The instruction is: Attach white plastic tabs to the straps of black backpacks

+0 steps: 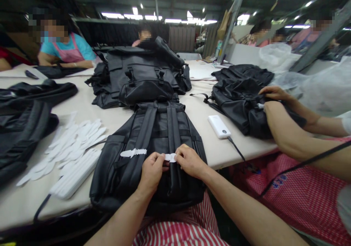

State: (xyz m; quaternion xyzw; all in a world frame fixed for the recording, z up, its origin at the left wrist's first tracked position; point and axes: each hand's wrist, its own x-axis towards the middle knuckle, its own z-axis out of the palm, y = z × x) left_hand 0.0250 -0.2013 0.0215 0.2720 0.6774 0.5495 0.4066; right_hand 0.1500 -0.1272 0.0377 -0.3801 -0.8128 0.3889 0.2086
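Note:
My left hand (152, 171) and my right hand (189, 162) pinch a white scalloped paper strip (133, 152) between their fingertips, just above a black backpack (148, 187). The strip's long end sticks out to the left across the bag, and a short white piece (170, 157) shows between my hands. The backpack lies on its front with its padded back and black shoulder straps facing up. My hands are over those straps. Part of the strip is hidden by my fingers.
A pile of white scalloped strips (74, 147) lies on the beige table (197, 107) to the left. A white power bank (218, 126) with a black cable lies to the right. Several more black backpacks lie around, and a co-worker's hands (271, 107) work on one (241, 99).

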